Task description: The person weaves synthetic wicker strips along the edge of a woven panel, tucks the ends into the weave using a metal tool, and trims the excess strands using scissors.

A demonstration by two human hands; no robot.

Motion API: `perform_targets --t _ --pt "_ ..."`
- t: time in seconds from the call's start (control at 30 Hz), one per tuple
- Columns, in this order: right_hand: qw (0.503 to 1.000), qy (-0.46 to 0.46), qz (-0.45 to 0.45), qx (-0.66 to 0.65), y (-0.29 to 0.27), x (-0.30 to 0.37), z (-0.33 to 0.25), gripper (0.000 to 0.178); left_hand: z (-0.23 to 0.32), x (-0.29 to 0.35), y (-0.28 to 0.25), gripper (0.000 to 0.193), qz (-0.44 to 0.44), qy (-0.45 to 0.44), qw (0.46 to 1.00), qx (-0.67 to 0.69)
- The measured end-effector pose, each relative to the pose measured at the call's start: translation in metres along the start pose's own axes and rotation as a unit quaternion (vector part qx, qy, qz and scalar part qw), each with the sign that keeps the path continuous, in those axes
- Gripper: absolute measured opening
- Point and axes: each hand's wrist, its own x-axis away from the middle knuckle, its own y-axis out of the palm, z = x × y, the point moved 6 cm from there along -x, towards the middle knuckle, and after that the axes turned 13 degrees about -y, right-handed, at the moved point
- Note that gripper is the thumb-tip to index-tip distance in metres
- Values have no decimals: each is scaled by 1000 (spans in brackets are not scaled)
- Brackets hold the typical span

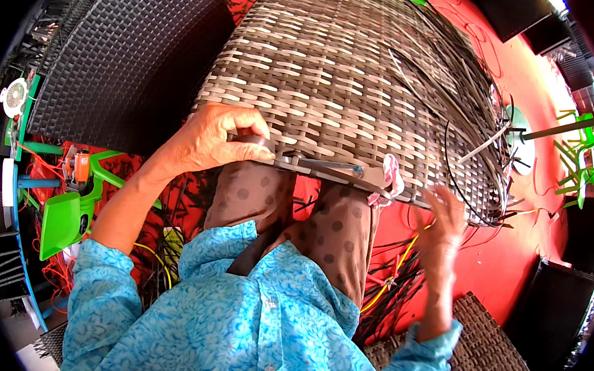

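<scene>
A woven panel (306, 68) of brown and pale flat strips lies in front of me, its near edge above my knees. My left hand (220, 141) is closed at that edge, thumb and forefinger pinching a dark flat strip (253, 140). To the right of those fingers, a slim metal tool (330, 166) lies along the edge; its kind is unclear. A pink-and-white cloth (389, 182) is wrapped at its right end. My right hand (442, 221) is raised off the panel's near right corner, blurred, with fingers loosely bent and apart. I see nothing held in it.
Long loose dark strips (453, 65) spread over the panel's right side. A black woven piece (133, 54) stands at the left, near a green plastic chair (64, 223) and a small white fan (15, 97). Another brown woven piece (486, 347) lies at lower right on the red floor (468, 269).
</scene>
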Motion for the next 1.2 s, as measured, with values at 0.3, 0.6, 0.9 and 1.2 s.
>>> perform_targets --t 0.3,0.6,0.9,1.2 --pt "991 -112 -1 -74 67 -49 -74 21 -48 -7 26 31 0 -120 958 262" --pt "977 -31 -64 -202 61 -51 -62 15 -75 -11 41 56 -13 -99 880 464" --pt "919 287 -81 -258 -12 38 70 17 -70 -7 50 35 -59 -77 969 225" --pt "876 333 -45 -347 -17 108 137 22 -48 -1 51 35 -1 51 998 23"
